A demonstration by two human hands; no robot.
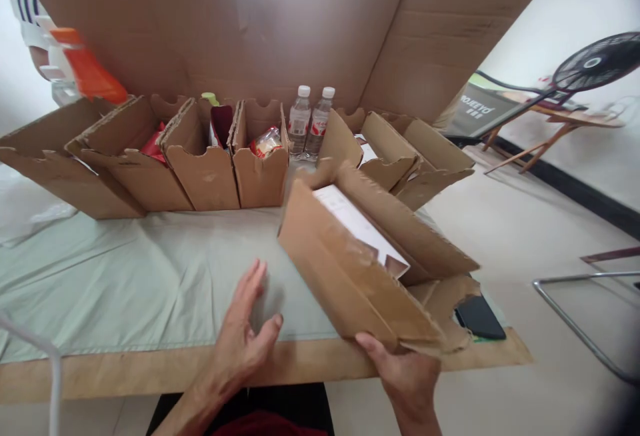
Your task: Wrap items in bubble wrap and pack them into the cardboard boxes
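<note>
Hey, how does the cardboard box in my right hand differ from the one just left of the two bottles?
The held box is gripped by your right hand, while no hand touches the row box. The held box sits turned at an angle; the row box shows its short end squarely. The held box contains a white item, the row box a red-and-clear packet. Both are brown, open-topped cardboard.
</note>
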